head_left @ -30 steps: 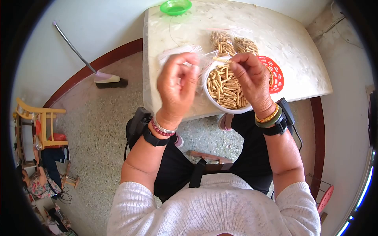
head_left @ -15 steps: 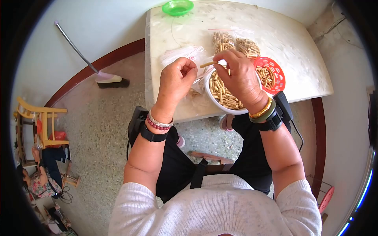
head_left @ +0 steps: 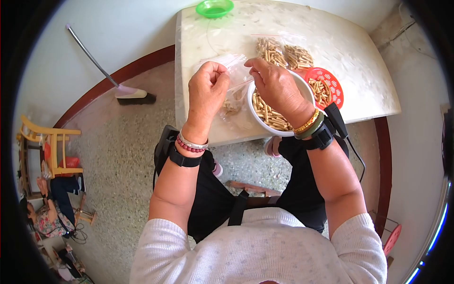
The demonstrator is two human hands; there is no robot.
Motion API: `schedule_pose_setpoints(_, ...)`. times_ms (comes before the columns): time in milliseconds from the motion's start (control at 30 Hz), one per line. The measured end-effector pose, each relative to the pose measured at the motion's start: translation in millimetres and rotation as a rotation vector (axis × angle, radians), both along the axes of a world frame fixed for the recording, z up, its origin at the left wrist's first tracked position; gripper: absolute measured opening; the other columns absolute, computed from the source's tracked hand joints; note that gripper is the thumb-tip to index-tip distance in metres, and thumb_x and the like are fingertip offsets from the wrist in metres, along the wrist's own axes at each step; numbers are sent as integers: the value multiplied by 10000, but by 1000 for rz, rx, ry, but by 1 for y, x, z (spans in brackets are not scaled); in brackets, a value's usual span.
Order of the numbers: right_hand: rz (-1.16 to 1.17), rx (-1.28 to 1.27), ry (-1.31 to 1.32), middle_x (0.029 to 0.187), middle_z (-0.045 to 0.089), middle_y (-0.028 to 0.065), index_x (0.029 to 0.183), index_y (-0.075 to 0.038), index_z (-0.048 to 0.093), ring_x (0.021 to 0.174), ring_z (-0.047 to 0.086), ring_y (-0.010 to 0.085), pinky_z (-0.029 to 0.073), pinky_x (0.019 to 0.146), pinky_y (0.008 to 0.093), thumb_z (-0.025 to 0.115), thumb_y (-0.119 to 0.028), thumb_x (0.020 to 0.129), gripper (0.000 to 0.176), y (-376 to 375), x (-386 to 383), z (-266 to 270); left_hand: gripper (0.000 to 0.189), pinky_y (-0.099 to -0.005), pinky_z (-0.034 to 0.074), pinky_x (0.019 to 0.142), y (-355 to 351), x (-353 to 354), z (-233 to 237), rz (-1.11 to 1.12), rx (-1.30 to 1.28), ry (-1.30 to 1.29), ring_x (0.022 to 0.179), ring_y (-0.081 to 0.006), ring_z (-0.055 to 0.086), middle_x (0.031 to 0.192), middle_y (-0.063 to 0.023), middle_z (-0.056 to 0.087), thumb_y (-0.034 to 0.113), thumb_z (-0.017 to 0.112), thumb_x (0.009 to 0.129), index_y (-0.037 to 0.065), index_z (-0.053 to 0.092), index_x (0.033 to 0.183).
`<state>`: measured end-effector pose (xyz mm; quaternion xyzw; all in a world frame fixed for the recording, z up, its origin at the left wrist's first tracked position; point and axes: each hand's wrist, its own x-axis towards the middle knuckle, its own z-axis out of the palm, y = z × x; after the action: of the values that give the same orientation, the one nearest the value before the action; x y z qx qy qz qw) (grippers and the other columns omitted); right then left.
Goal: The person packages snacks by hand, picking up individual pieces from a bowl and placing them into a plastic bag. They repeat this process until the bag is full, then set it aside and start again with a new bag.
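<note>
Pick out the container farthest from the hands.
The green bowl at the far edge of the table; the white bowl and red basket, both holding sticks, sit nearer.

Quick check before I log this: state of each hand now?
Left hand: closed, pinching a clear plastic bag.
Right hand: fingers curled near the bag; grip cannot be told.

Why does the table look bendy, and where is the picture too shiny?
Head view: probably the very wide lens, bowing the table; head view again: whitish glare on the table's right side, some shine on the held bag.
</note>
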<state>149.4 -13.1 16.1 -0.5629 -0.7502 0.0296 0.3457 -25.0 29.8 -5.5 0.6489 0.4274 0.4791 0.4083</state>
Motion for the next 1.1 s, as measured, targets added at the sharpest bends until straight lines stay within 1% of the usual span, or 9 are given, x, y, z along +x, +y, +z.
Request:
schedule_pose_setpoints(167, 13, 15, 71, 868, 653, 175, 1022, -18, 596, 800, 648, 334, 525, 697, 377, 533, 33, 832, 207, -3, 5, 4, 109, -206, 368, 493, -2, 3, 3, 20, 96, -132, 518, -30, 447, 588, 12, 539, -17, 559, 813, 4, 597, 914)
schedule_pose_setpoints(300, 47, 109, 116, 877, 642, 191, 991, -17, 601, 806, 634, 367, 523, 714, 411, 505, 57, 788, 237, -4, 10, 12, 145, -177, 340, 536, -6, 5, 8, 11, 124, -172, 586, 2, 423, 656, 53, 520, -18, 530, 848, 6, 590, 978)
schedule_pose_setpoints(367, 55, 98, 126, 900, 648, 183, 993, -21, 608, 802, 640, 349, 525, 708, 395, 508, 56, 791, 238, -7, 13, 12, 127, -209, 362, 480, -4, 7, 3, 5, 136, -107, 504, -29, 436, 568, 17, 518, -27, 560, 809, 9, 602, 924)
schedule_pose_setpoints(467, 65, 13, 323, 918, 659, 166, 1005, -31, 621, 771, 647, 299, 526, 688, 356, 543, 31, 805, 224, -9, 19, 9, 134, -215, 364, 473, -8, 13, 0, 6, 146, -28, 487, -33, 431, 542, 16, 508, -25, 561, 809, 8, 604, 931)
schedule_pose_setpoints(533, -131, -20, 529, 900, 669, 142, 1010, -31, 629, 747, 648, 256, 524, 663, 329, 582, 1, 814, 205, -10, 27, 7, 138, -221, 369, 473, -11, 15, 3, 5, 156, -35, 475, -39, 433, 525, 13, 507, -18, 566, 808, 8, 608, 937)
schedule_pose_setpoints(600, -202, 11, 489, 848, 676, 136, 968, -48, 654, 731, 658, 263, 527, 651, 342, 606, -39, 823, 152, -7, 43, -5, 134, -224, 373, 474, -13, 15, 4, -19, 131, -67, 474, -45, 440, 531, 7, 519, -8, 569, 812, 6, 608, 939)
schedule_pose_setpoints(700, -109, -227, -16, 785, 675, 148, 883, -84, 686, 731, 664, 312, 528, 681, 402, 600, -137, 835, 112, -5, 60, -32, 124, -227, 365, 468, -14, 19, -1, -66, 71, -88, 465, -45, 434, 514, 3, 505, 6, 571, 818, 6, 607, 937)
schedule_pose_setpoints(833, -2, -407, -183, 830, 665, 130, 885, -91, 670, 807, 642, 305, 502, 735, 406, 617, -132, 790, 117, -13, 37, -52, 111, -231, 353, 459, -17, 20, 3, -124, 86, -36, 452, -46, 424, 497, 2, 486, 27, 578, 833, 7, 604, 938)
schedule_pose_setpoints(1100, -104, -579, -300, 835, 664, 137, 857, -84, 658, 797, 638, 326, 495, 726, 438, 588, -159, 804, 115, -9, 29, -55, 113, -236, 344, 464, -18, 17, 3, -156, 74, -53, 469, -47, 409, 514, 5, 487, 71, 599, 878, 9, 605, 972)
